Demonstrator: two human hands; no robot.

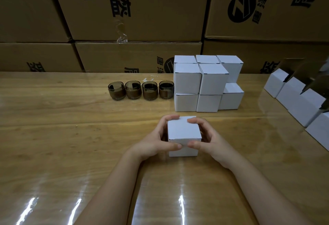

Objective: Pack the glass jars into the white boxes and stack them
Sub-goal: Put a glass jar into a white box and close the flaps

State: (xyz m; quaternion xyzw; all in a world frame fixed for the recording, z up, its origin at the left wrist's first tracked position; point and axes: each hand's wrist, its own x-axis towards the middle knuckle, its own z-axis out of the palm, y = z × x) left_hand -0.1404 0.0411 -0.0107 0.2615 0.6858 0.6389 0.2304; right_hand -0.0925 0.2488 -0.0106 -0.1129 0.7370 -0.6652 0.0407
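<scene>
A closed white box [183,130] stands on the wooden table [71,135] in front of me. My left hand [156,141] grips its left side, thumb on the front face and fingers curled over the back top edge. My right hand [206,137] grips the right side the same way. Behind it, a stack of several closed white boxes [208,82] rises two layers high. Left of the stack, several smoky brown glass jars [140,90] stand in a row, touching each other.
Large brown cardboard cartons [135,11] form a wall behind the table. At the right edge, a row of white boxes [299,103] with open flaps runs toward me. A small white scrap [148,79] lies behind the jars.
</scene>
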